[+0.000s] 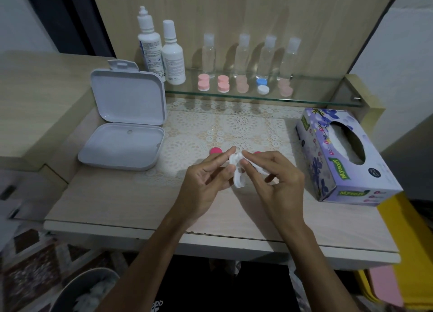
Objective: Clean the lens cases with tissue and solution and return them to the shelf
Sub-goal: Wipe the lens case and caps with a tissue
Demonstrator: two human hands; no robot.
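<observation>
I see left hand (207, 178) pinching white lens case (237, 178), just left of tissue box (346, 157). Right hand (278, 180) pinches tissue (234, 158) into cup. I'd twist gently, brace case firmly. Pink caps (215, 151) wait just beyond.

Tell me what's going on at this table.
A person is cleaning a white lens case, gripped in the left hand, while the right hand pinches tissue against it. Two pink caps lie on the lace mat behind the hands. Five more lens cases sit on the glass shelf before the bottles, and the tissue box stands at the right.
</observation>
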